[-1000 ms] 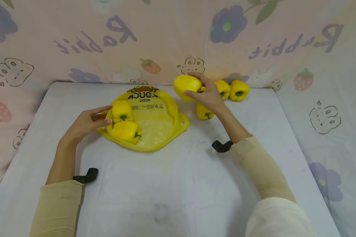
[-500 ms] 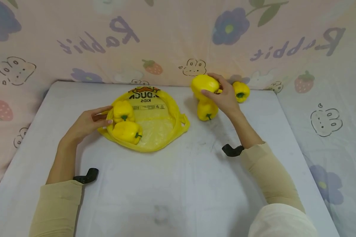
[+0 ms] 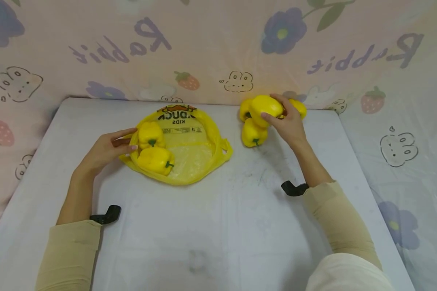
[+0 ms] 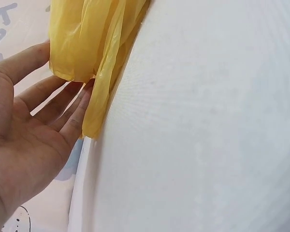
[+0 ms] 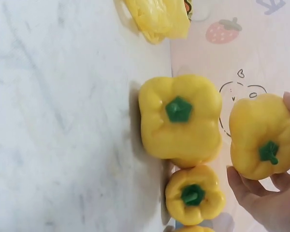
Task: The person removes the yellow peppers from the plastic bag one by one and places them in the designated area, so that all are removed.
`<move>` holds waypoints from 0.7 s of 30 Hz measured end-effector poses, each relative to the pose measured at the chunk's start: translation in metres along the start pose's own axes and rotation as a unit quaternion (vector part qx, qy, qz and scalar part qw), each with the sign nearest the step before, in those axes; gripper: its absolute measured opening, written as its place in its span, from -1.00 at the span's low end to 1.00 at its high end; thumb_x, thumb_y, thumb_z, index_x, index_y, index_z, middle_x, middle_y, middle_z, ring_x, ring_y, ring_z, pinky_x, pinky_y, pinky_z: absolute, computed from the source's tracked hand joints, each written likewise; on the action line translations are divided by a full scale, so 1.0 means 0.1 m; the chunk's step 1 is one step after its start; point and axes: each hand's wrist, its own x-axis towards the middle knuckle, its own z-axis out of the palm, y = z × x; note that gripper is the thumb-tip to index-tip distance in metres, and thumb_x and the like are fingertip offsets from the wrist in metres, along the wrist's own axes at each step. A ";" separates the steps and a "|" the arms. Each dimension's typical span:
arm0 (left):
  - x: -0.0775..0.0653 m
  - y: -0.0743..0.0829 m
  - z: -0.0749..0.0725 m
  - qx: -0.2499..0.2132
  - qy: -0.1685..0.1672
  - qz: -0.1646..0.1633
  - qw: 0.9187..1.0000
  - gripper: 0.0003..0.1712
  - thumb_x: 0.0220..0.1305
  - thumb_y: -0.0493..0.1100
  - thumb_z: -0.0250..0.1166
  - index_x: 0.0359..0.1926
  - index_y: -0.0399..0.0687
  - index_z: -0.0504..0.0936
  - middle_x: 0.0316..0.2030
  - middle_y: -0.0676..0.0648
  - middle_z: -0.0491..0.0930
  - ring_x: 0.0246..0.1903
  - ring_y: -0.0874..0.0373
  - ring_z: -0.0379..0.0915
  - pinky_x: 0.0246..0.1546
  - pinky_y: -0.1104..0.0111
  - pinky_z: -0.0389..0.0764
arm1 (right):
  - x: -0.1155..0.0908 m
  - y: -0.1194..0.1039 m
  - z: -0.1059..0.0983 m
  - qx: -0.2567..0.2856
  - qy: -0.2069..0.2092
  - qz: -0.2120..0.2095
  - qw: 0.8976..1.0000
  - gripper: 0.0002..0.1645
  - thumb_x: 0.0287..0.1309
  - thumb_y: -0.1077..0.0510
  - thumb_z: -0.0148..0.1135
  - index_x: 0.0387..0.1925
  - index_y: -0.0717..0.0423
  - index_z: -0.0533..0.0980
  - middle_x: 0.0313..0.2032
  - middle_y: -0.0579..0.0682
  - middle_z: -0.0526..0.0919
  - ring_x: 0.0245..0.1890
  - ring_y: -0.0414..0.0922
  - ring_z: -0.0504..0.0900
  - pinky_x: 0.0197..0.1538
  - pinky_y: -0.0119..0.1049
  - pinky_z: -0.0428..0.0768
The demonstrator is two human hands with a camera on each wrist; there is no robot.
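Several yellow bell peppers with green stems are in view. In the head view, my right hand (image 3: 289, 125) holds a bell pepper (image 3: 265, 108) above the loose ones, its stem (image 5: 268, 152) plain in the right wrist view. Below it sit a front bell pepper (image 3: 254, 133) and a partly covered one (image 3: 245, 109); another bell pepper (image 3: 298, 107) shows behind my hand. My left hand (image 3: 105, 151), fingers mostly straight, touches the left rim of a yellow plastic bag (image 4: 82, 38). Inside that bag lie two bell peppers, an upper one (image 3: 150, 133) and a lower one (image 3: 153, 159).
A white-covered table (image 3: 204, 230) carries everything. At its far edge hangs a pink printed curtain (image 3: 211, 44). The bag's handle loop (image 3: 226, 149) sticks out to the right, toward the loose peppers.
My right hand has carried its bell pepper rightward, from beside the bag to over the loose peppers, and slightly lower. My left hand and the bag stay as they were.
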 end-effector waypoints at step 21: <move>-0.01 0.01 -0.02 0.000 -0.004 -0.008 1.000 -0.13 0.28 0.06 0.38 0.51 0.06 0.23 0.46 -0.26 0.17 0.40 -0.25 0.13 0.30 -0.16 0.29 | -0.21 0.27 -0.25 -0.050 0.050 0.039 0.997 -0.20 0.17 -0.05 0.42 0.41 -0.08 0.35 0.35 -0.04 0.39 0.18 -0.07 0.40 0.13 -0.27 0.48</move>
